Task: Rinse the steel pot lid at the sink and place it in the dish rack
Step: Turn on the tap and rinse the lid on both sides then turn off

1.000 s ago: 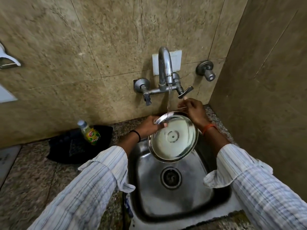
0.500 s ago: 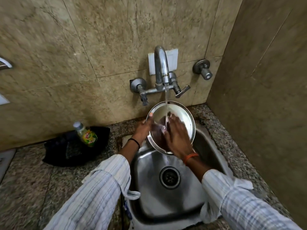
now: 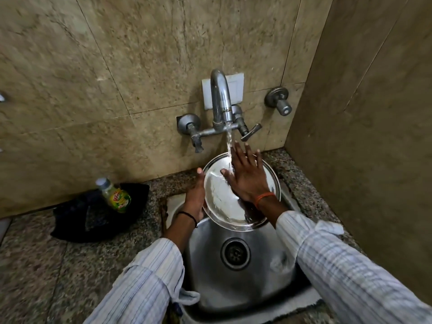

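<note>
— What's nearest to you?

— My two striped sleeves (image 3: 145, 272), coming in at about 7 and 5 o'clock over the steel sink (image 3: 210, 274). Its drain (image 3: 235, 254) sits just beyond them, near the middle of the basin.

— And your hands?

— Apart, with one job each. My left hand (image 3: 195, 197) grips the pot lid (image 3: 222, 202) by its rim at the 9 o'clock edge, thumb up over the top. My right hand (image 3: 246, 176) lies flat and open on the lid's face, fingers spread and pointing to 12 o'clock, touching the metal but not clamped on it.

— Where is the lid, then?

— Over the far end of the sink, tilted toward me, wet and shiny. The water stream (image 3: 229, 146) lands on it right at my right fingers.

— Further out?

— On the bench (image 3: 35, 265) at 9 o'clock there's a black cloth (image 3: 74, 220) with a small bottle (image 3: 114, 194) resting on it, well apart from the sink. Past the lid, at 12 o'clock, the tap (image 3: 221, 99) stands on the tiled wall (image 3: 117, 66), running.
</note>
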